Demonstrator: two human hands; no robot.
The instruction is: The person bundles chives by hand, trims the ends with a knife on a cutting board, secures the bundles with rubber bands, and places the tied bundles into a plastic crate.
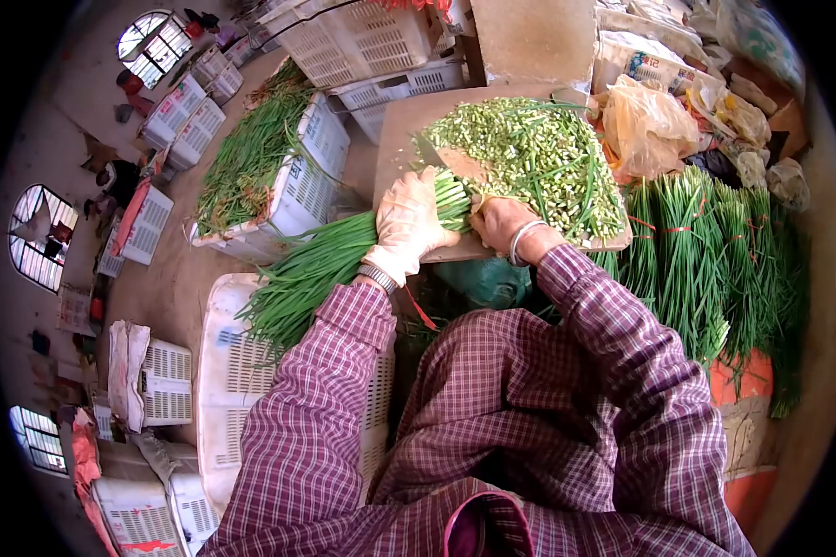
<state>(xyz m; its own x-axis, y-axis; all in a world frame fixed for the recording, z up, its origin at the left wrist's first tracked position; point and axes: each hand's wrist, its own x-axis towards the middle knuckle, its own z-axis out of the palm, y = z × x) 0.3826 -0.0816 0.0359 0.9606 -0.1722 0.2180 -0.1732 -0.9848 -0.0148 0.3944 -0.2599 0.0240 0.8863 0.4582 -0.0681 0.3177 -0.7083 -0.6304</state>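
Observation:
My left hand (407, 221), in a pale glove, is wrapped round a thick bundle of long green stalks (311, 260) at the left edge of a board (404, 121). The bundle's pale cut ends point right, toward my right hand (503, 223). That hand is bare, with its fingers closed around a handle that is mostly hidden. A broad blade (462, 164) lies just above it, against the bundle's ends. Chopped green pieces (529, 153) are heaped over the board beyond both hands.
A white crate (306, 181) full of loose stalks stands at the upper left, with stacked crates (353, 46) behind. Tied green bundles (687, 241) lie on the right, below plastic bags (650, 125). An empty-looking white crate (228, 390) is at my left. Other people (121, 176) are farther left.

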